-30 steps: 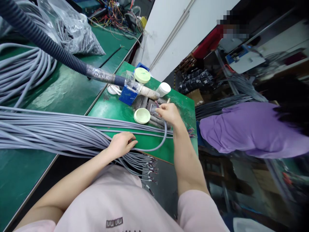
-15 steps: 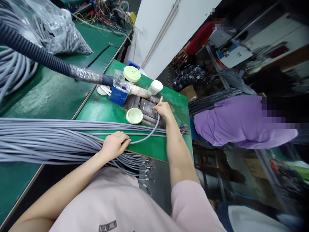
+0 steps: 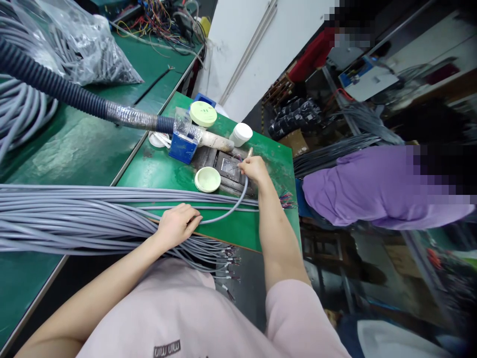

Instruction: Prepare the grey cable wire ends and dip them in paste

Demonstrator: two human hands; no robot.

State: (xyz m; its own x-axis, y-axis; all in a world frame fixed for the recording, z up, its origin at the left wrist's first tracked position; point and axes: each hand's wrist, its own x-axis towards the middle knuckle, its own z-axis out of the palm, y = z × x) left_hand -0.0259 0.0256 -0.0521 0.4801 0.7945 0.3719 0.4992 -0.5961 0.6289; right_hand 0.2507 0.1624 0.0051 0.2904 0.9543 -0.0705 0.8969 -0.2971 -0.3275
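Observation:
My right hand (image 3: 255, 168) pinches the stripped end of a grey cable (image 3: 227, 213), and thin wires poke out past the fingertips. Those tips hover at a dark metal block with a shiny square face (image 3: 230, 168), perhaps a solder pot; contact cannot be made out. From there the cable bends down to my left hand (image 3: 179, 223), whose fingers are closed around it at the bench's front edge. Beside the block sits an open pale-green tub (image 3: 207, 179). A thick bundle of grey cables (image 3: 82, 214) runs in from the left, partly under my left hand.
A ribbed hose (image 3: 74, 94) ends in a pale nozzle over the block, near a blue box (image 3: 182, 147). Behind stand a white jar (image 3: 241, 134) and a green-lidded tub (image 3: 203, 114). Bagged cables (image 3: 97, 49) lie back left. A person in purple (image 3: 365, 189) is at the right.
Both hands hold nearly the same place, the right still pinching the cable end at the block. The view shifts slightly, and the person in purple appears a little farther right.

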